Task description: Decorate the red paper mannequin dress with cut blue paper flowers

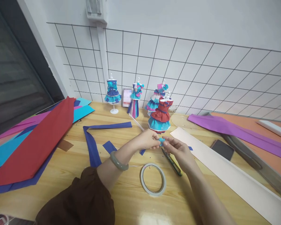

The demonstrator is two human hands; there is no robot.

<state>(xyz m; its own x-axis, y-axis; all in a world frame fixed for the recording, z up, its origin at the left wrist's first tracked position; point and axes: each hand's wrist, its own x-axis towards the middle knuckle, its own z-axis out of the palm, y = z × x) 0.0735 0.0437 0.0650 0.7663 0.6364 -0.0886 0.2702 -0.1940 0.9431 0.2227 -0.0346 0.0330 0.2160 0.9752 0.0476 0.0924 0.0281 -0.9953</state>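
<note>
Both hands meet over the middle of the wooden table. My left hand (150, 139), with a green bangle (119, 162) on its wrist, pinches the left side of a small light-blue paper piece (161, 141). Thumb and fingers of my right hand (178, 150) hold the piece's right side. Just behind them stands a dress form in a red top and blue skirt (161, 114). A yellow and black cutter (172, 162) lies below my right hand. Nearer to me, a roll of tape (153, 179) rests flat on the table.
More dressed forms (112, 90) stand along the wall grid (189, 62). Dark blue strips (92, 147) lie left of centre. Coloured paper sheets (37, 140) are piled at the left. A pale strip (224, 168), a phone (222, 150) and a purple strip (239, 134) lie at the right.
</note>
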